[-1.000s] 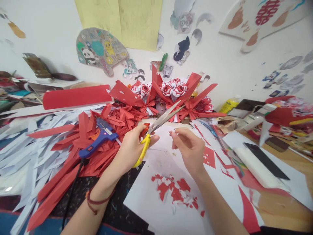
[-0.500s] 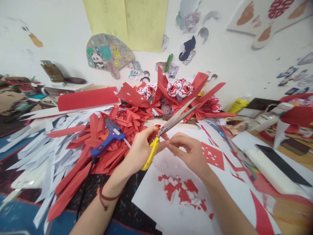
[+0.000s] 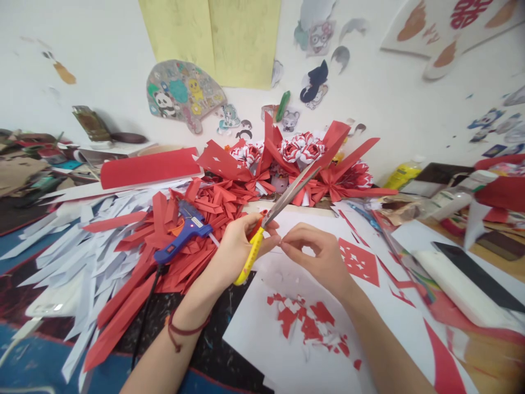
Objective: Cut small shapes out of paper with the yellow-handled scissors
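My left hand is wrapped round yellow-handled scissors, whose blades point up and to the right, almost closed together. The tip of its thumb meets the fingertips of my right hand, which are pressed in a pinch. Whatever lies between those fingertips is too small to make out. Below both hands, red and white paper scraps are scattered on a white sheet. Just right of my right hand lies a red paper square with small shapes cut out of it.
A blue glue gun rests on folded red paper strips at left, beside white paper strips. Red-wrapped paper flowers stand against the wall. A phone sits on a white case at right.
The scissor blades have swung nearly together from a wider gap. Both hands stay in almost the same place, fingertips still meeting. The view has shifted slightly.
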`<action>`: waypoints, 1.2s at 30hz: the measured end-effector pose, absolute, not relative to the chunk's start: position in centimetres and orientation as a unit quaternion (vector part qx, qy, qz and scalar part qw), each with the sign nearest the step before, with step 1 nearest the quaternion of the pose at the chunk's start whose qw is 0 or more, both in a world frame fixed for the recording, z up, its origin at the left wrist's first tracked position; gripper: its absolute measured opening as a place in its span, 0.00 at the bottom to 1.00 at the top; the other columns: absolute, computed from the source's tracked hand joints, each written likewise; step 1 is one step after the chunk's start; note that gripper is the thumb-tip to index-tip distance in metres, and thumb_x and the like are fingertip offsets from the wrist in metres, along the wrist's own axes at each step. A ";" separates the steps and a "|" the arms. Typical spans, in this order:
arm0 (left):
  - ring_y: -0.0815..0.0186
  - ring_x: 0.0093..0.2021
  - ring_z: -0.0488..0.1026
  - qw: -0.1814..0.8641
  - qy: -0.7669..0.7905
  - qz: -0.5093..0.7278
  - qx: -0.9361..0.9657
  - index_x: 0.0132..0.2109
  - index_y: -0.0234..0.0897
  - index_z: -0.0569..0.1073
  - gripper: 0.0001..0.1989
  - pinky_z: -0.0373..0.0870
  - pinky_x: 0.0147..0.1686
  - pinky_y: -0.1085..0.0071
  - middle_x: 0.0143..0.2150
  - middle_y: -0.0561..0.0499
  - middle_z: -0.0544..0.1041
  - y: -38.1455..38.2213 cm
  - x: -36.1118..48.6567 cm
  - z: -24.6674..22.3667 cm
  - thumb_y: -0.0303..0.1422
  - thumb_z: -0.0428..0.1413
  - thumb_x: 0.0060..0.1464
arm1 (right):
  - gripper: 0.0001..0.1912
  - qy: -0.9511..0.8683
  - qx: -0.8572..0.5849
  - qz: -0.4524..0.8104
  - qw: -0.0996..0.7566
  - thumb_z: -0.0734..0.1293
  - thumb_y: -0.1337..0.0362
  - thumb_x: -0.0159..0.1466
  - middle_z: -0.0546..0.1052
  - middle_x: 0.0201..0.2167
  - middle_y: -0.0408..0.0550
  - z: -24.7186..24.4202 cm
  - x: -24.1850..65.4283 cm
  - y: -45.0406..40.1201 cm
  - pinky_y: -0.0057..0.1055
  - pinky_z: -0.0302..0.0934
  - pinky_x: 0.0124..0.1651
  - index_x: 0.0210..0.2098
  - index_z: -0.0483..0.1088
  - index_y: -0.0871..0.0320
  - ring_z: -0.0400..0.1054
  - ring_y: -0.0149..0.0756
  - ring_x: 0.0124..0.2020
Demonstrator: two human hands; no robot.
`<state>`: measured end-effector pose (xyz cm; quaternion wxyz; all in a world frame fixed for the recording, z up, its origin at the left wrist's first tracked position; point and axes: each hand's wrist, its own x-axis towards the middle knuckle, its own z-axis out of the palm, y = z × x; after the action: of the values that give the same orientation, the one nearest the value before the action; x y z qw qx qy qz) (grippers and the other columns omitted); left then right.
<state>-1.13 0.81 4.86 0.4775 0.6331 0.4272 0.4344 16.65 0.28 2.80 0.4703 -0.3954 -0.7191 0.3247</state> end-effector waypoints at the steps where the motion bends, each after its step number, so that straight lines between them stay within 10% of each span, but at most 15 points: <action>1: 0.74 0.22 0.59 0.478 0.429 0.433 0.633 0.37 0.36 0.72 0.13 0.57 0.23 0.77 0.18 0.60 0.60 0.8 -1.1 4.9 0.36 0.62 0.45 | 0.06 -0.716 -0.396 0.327 0.472 0.67 0.61 0.59 0.73 0.29 0.46 2.8 16.6 0.3 0.30 0.62 0.29 0.30 0.74 0.57 0.66 0.31 0.29; 16: 0.73 0.28 0.66 0.433 0.454 0.477 0.615 0.37 0.35 0.71 0.13 0.59 0.26 0.77 0.32 0.54 0.73 0.8 -1.1 5.2 0.38 0.61 0.47 | 0.05 -0.712 -0.395 0.315 0.487 0.67 0.63 0.60 0.72 0.30 0.46 2.9 16.7 0.3 0.29 0.64 0.29 0.30 0.72 0.57 0.67 0.31 0.29; 25: 0.72 0.27 0.66 0.459 0.442 0.452 0.624 0.33 0.35 0.71 0.09 0.60 0.26 0.76 0.27 0.55 0.72 0.7 -1.1 4.9 0.37 0.57 0.50 | 0.09 -0.804 -0.339 -0.160 0.461 0.66 0.71 0.61 0.78 0.32 0.47 0.9 17.3 0.4 0.32 0.62 0.33 0.39 0.73 0.53 0.71 0.34 0.30; 36: 0.73 0.24 0.64 0.463 0.474 0.412 0.625 0.30 0.34 0.70 0.10 0.60 0.25 0.76 0.24 0.55 0.70 0.9 -0.8 4.7 0.37 0.56 0.49 | 0.12 -0.821 -0.316 -0.270 0.391 0.64 0.72 0.62 0.79 0.34 0.48 0.2 17.9 0.5 0.34 0.57 0.29 0.43 0.71 0.52 0.69 0.33 0.26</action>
<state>-0.82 0.92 4.72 0.4634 0.6254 0.4741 0.4116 17.95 0.54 0.25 0.3911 -0.3157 -0.8214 -0.2696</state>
